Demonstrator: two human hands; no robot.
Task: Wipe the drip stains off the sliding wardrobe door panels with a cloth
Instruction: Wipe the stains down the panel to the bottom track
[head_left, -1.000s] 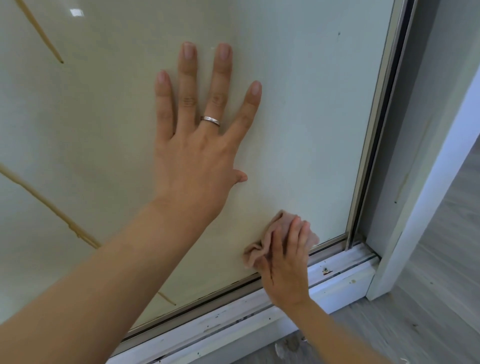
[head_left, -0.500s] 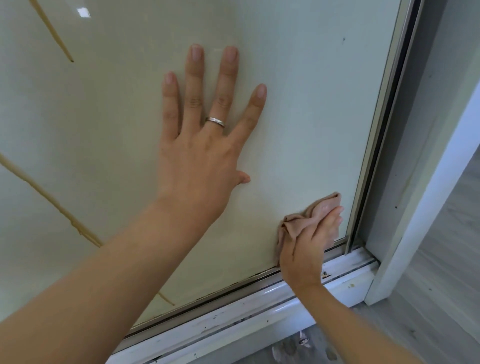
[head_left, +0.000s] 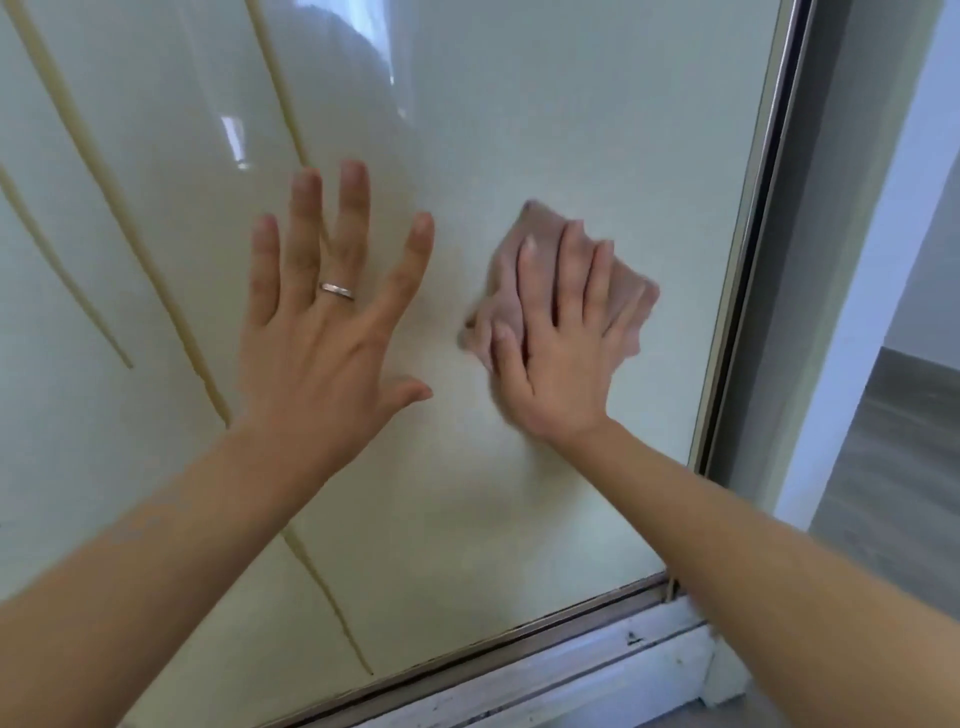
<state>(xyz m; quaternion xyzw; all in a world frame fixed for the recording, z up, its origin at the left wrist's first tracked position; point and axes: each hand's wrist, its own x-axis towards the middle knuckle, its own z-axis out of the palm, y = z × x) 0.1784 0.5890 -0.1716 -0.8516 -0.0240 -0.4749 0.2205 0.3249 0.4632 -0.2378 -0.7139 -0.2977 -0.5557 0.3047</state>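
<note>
Wiping only the pane's already clean right-hand part looks like the main risk: the small crumpled pink cloth (head_left: 524, 291) sits well apart from the long tan drip stains (head_left: 156, 270) that run down the glossy pale-green sliding wardrobe door panel (head_left: 597, 130), so those streaks could be left unless the strokes move leftward. A second worry is smearing, since a cloth this bunched offers little fresh surface and could drag the residue into a wider film. Leaning weight on the door might also shift it along the scuffed white bottom track (head_left: 597, 670), which would make the pressure uneven. The right hand (head_left: 558, 358) lies flat on the cloth, fingers straight and slightly spread, pressing it against the panel near the metal side frame (head_left: 748, 260); its outline is blurred, so finer detail cannot be told. The left hand (head_left: 322, 338), wearing a silver ring (head_left: 337, 291), is spread wide with palm and fingertips against the bare panel, holding nothing, just beside one streak that passes under its wrist.
</note>
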